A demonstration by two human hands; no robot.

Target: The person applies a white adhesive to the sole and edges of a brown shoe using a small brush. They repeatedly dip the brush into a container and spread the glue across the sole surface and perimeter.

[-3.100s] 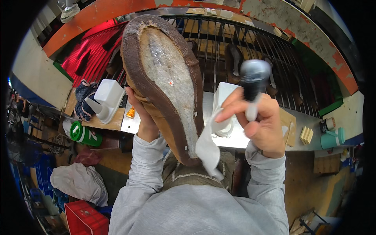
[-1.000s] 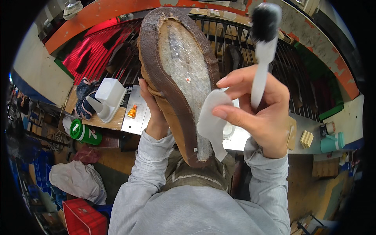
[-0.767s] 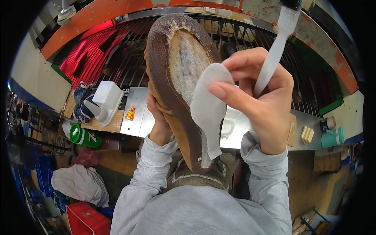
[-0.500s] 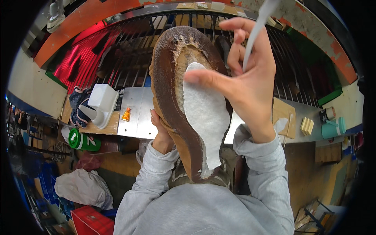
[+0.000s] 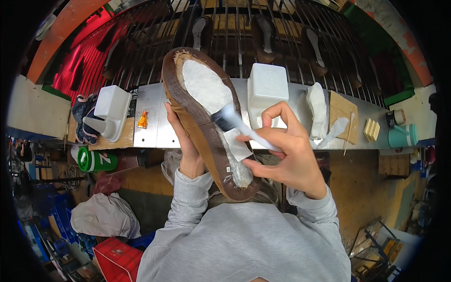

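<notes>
Directly between left hand (image 5: 188, 150) and right hand (image 5: 296, 155), an upturned brown shoe (image 5: 201, 126).

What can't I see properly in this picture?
In the head view:
- Left hand: most fingers hidden behind the shoe.
- White pad: partly covered by the brush.
- Brush: blurred.
- Red crate: cut off by the lower edge.
</notes>
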